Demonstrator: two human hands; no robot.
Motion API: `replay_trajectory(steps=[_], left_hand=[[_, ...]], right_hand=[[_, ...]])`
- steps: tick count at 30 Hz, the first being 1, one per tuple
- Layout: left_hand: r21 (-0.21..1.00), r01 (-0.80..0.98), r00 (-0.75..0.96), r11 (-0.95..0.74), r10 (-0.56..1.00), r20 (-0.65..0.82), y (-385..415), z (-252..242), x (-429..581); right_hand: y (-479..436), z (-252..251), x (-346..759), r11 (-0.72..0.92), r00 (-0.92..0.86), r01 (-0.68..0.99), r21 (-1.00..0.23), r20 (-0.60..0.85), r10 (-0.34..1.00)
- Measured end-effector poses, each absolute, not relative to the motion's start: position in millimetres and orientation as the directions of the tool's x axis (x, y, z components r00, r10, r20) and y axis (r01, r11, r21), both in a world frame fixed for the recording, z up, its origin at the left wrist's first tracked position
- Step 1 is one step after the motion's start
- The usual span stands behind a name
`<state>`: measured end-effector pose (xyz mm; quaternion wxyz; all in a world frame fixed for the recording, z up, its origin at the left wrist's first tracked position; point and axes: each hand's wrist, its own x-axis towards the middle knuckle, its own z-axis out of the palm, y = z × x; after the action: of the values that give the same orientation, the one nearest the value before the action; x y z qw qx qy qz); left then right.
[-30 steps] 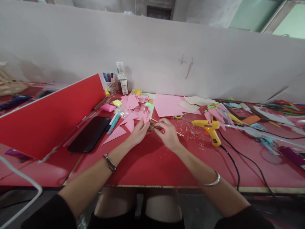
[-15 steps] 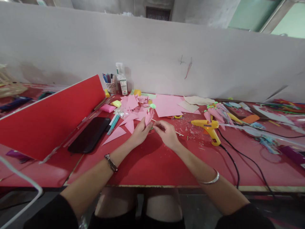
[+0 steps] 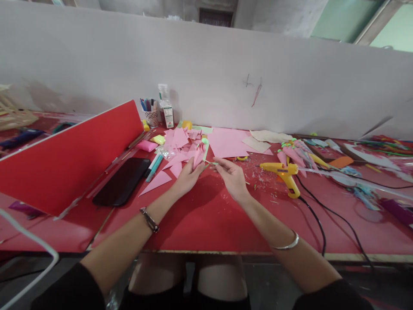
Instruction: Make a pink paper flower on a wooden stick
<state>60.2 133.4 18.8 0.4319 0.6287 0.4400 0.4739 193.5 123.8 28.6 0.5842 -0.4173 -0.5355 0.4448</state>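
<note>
A small pink paper cone (image 3: 198, 156) with dark red stripes near its top and a light green ball (image 3: 204, 141) at its tip is held upright in my left hand (image 3: 189, 177). My right hand (image 3: 231, 177) is closed in a pinch just to the right. Between its fingertips and the cone shows a thin pale green strip (image 3: 212, 163), too small to make out exactly. Behind both hands lie pink paper pieces (image 3: 179, 138) and a large pink sheet (image 3: 226, 143).
A yellow glue gun (image 3: 285, 172) with a black cord lies at right. Finished-looking pink cones (image 3: 294, 154) are heaped behind it. At left are a black phone (image 3: 121, 181), markers (image 3: 154, 167) and a red board (image 3: 74, 159). A pen cup (image 3: 151, 117) and bottle (image 3: 166, 111) stand at the back.
My right hand has shifted a little right and up, away from the left hand, and the thin green strip now shows between them. The cone has tipped slightly left in my left hand.
</note>
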Motion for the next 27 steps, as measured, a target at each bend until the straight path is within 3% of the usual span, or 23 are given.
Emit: replay_trajectory(steps=[17,27], left_hand=[[0.956,0.113,0.213,-0.273,0.946,0.245,127.2,28.3,60.1],[0.964,0.141,0.210,-0.225,0.958,0.193,128.7,27.2,59.7]], right_hand=[[123.6,19.3,192.6,0.329,-0.049,-0.022,-0.944,0.329,0.943],[120.3,22.2,193.1,0.358,-0.083,0.131,-0.924,0.350,0.933]])
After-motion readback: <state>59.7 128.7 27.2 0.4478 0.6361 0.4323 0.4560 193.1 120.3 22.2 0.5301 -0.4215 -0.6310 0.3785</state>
